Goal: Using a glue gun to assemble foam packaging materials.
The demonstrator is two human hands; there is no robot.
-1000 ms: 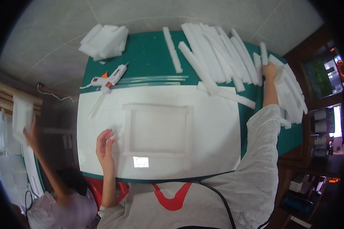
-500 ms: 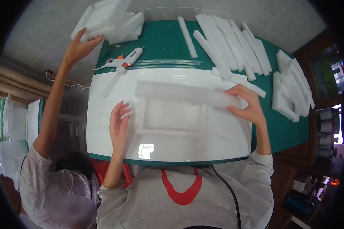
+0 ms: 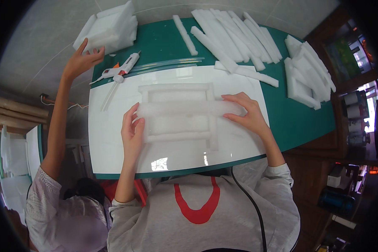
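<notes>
Between my two hands a white foam strip (image 3: 178,109) lies sideways across the middle of a white foam frame (image 3: 178,136). My right hand (image 3: 248,113) pinches the strip's right end between thumb and fingers. At the left end, my left hand (image 3: 132,127) has its thumb and fingertips closed around the strip's edge. The frame rests flat on a glossy white board (image 3: 113,145); the strip hides its middle part. Whether the strip touches the frame or hovers just above it, I cannot tell.
A glue gun (image 3: 122,70) and clear glue sticks (image 3: 168,63) lie behind the board on the green table (image 3: 302,130). Several foam strips (image 3: 235,38) are at the back, foam frames (image 3: 308,77) to the right. A co-worker's hand (image 3: 82,63) is by stacked foam frames (image 3: 109,31).
The foam strip has come nearer to me, over the frame's middle, and my left hand has closed on its left end. The co-worker's fingers have loosened from the stacked foam.
</notes>
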